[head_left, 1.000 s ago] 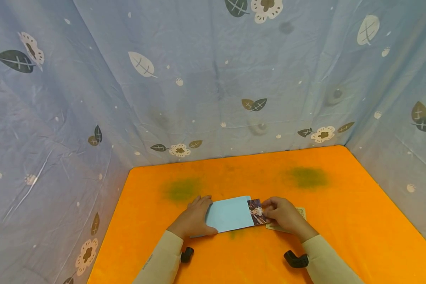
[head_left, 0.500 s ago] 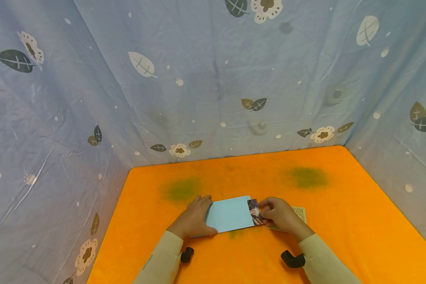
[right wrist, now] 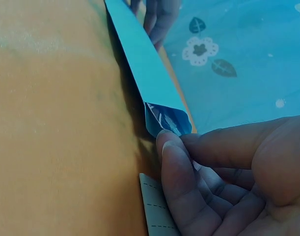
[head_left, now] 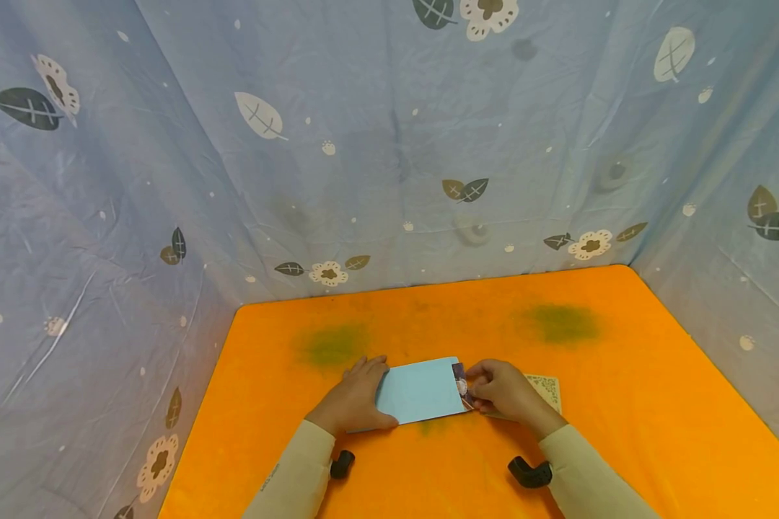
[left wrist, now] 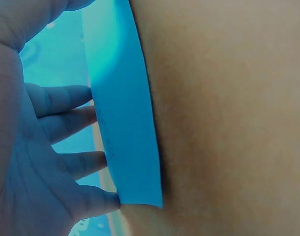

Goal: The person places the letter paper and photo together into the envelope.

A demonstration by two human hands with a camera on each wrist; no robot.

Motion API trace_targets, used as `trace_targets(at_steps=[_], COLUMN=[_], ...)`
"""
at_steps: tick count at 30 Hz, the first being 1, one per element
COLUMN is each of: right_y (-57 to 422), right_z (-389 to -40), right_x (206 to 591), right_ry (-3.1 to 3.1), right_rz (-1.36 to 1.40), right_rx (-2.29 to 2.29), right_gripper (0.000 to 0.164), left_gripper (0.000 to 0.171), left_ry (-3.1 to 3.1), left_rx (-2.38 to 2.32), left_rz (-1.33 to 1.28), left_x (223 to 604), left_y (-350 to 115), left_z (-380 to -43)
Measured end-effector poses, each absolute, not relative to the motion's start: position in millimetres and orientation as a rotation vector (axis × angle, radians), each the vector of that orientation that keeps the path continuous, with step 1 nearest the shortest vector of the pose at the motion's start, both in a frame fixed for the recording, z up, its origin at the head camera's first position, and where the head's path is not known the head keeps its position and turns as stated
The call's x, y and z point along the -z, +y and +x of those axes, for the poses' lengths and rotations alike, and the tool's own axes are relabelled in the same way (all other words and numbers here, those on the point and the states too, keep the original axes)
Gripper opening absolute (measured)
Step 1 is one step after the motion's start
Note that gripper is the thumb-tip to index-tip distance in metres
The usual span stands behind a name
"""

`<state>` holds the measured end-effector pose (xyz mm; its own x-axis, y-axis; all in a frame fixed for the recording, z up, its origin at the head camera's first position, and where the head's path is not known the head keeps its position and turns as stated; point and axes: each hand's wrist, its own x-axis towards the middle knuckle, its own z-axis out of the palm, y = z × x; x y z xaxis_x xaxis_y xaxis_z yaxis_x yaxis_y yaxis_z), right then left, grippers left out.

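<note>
Blue-grey cloth (head_left: 363,86) printed with leaves and flowers walled in an orange table (head_left: 662,404), where a person in cream sleeves (head_left: 292,472) worked with both hands. At left, a black device (head_left: 342,465) sat by the wrist of the left hand (head_left: 357,396), which lay spread wide over one end of a pale blue envelope (head_left: 418,391), thumb toward the near edge and fingers toward the far one; the left wrist view showed four fingertips, set apart, touching its edge. Hand and envelope had kept their place over the last second. At the envelope's right-hand mouth, only a narrow strip of a dark picture card (head_left: 459,386) showed, the rest apparently inside; the strip had been wider moments earlier, and the right hand (head_left: 509,389) had travelled left with it. That shift suggested the insertion was well advanced, though not complete. The right hand pinched the exposed end between thumb and bent fingers, its forearm angling in from the lower right, and the right wrist view put the fingertips just at the mouth. Farthest right, a yellowish card (head_left: 545,389) lay partly hidden by that hand, more of its patterned face uncovered than before.
</note>
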<state>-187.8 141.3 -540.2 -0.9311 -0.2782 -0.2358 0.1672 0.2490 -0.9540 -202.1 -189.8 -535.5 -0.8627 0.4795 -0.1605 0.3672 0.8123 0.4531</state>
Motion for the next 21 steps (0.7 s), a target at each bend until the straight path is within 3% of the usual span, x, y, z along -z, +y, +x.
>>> trace_targets(at_steps=[21], right_y=[129], right_z=[-190], right_x=[541], right_ry=[2.112], right_rz=[-0.095], right_rx=[1.753], right_gripper=[0.031], left_gripper=[0.102], left_ry=[2.744], left_rx=[-0.591], left_rz=[0.665], left_x=[538], left_y=[-191], left_z=[-202])
